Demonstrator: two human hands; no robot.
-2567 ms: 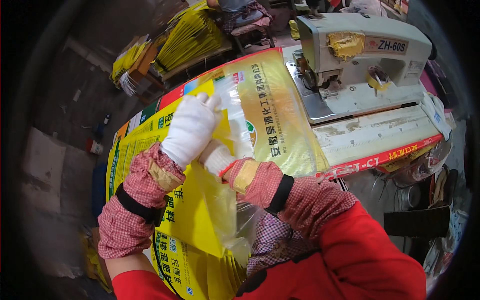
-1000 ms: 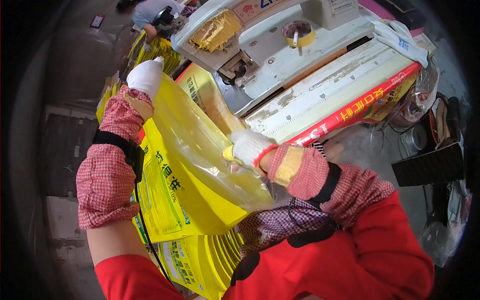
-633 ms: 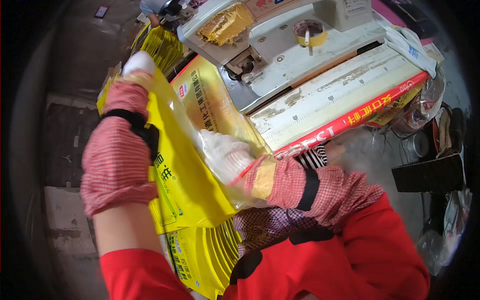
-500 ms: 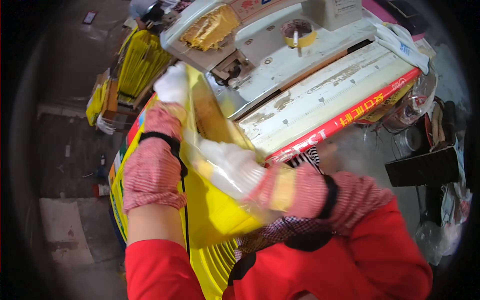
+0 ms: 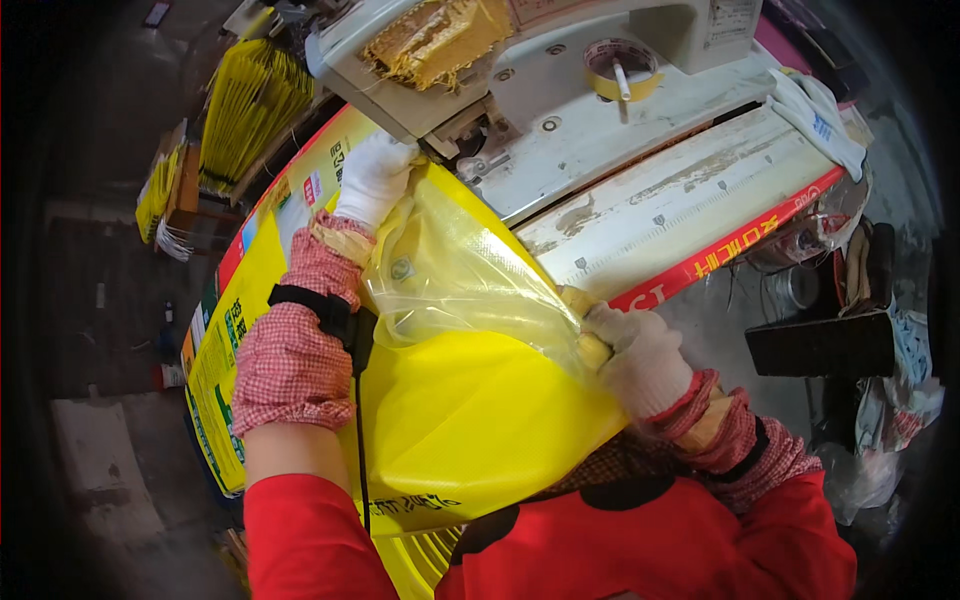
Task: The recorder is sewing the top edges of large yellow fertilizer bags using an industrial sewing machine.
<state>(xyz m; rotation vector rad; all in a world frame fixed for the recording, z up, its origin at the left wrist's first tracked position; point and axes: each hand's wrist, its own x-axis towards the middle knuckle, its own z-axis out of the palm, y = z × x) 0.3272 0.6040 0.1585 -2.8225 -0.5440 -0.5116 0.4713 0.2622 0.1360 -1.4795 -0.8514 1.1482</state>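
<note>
A large yellow woven sack with printed panels lies across my lap, and a clear plastic liner shows at its mouth. My left hand, in a white glove, is closed on the mouth's far corner, close to the sewing machine. At the other end of the mouth, my right hand pinches the edge; its glove has yellowish fingertips. Between the two hands the edge is stretched straight. Part of the left fingers is hidden behind the sack's rim.
A pale worn ledge with a red front strip runs right from the machine. On the machine rests a tape roll; a white glove hangs at the ledge's end. Stacked yellow sacks stand far left. A dark box is at right.
My right hand has moved right, out of the liner area to the mouth's edge, pulling it taut. The liner and yellow front now lie spread. My left hand shifted slightly right, toward the machine.
</note>
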